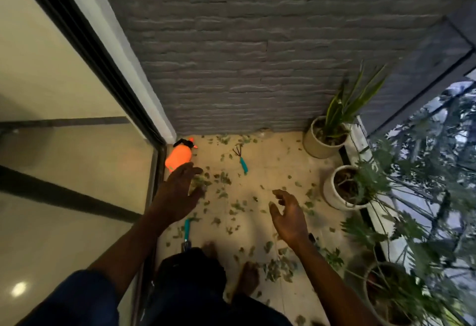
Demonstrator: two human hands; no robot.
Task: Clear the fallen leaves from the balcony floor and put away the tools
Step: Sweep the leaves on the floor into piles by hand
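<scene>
Green fallen leaves (233, 207) lie scattered over the beige tiled balcony floor (270, 168). A small hand rake (241, 159) with a teal handle lies near the back wall. A second teal-handled tool (186, 230) lies by my left forearm, its metal end near my knee. My left hand (177, 194) is stretched forward with fingers spread, above the leaves and just short of the orange spray bottle (179, 157). My right hand (289, 216) hovers over the floor with loosely curled fingers and holds nothing.
A glass sliding door and its dark frame (144, 119) bound the left side. A grey brick wall (257, 55) closes the back. Potted plants (325, 136) (345, 189) (389, 292) line the right edge by the railing. My bare feet (247, 278) stand on the tiles.
</scene>
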